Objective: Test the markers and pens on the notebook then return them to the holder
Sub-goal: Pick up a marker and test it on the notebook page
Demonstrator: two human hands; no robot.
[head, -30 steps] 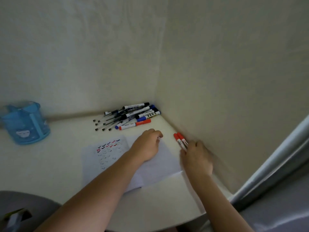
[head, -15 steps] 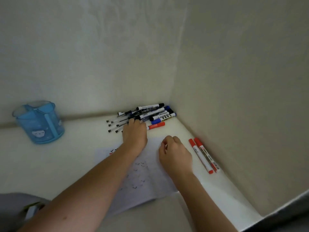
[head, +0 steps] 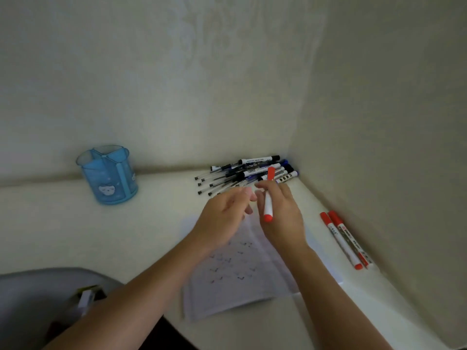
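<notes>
My right hand (head: 283, 218) grips a red-capped white marker (head: 268, 200), held nearly upright above the open notebook (head: 235, 269). My left hand (head: 222, 221) hovers just left of the marker with loosely curled fingers that hold nothing. The notebook page shows several small pen marks. A pile of pens and markers (head: 247, 173) lies in the far corner of the table. Two red markers (head: 345, 238) lie side by side along the right wall. The blue pen holder (head: 108, 173) stands at the back left with nothing visible inside.
The white table (head: 63, 223) meets walls at the back and on the right. A grey chair (head: 43, 294) with a small object on it sits at the bottom left, below the table's front edge.
My left hand took a red marker from the pile, and it now sits in my right hand. Both hands have lifted off the notebook. The camera has panned right.
</notes>
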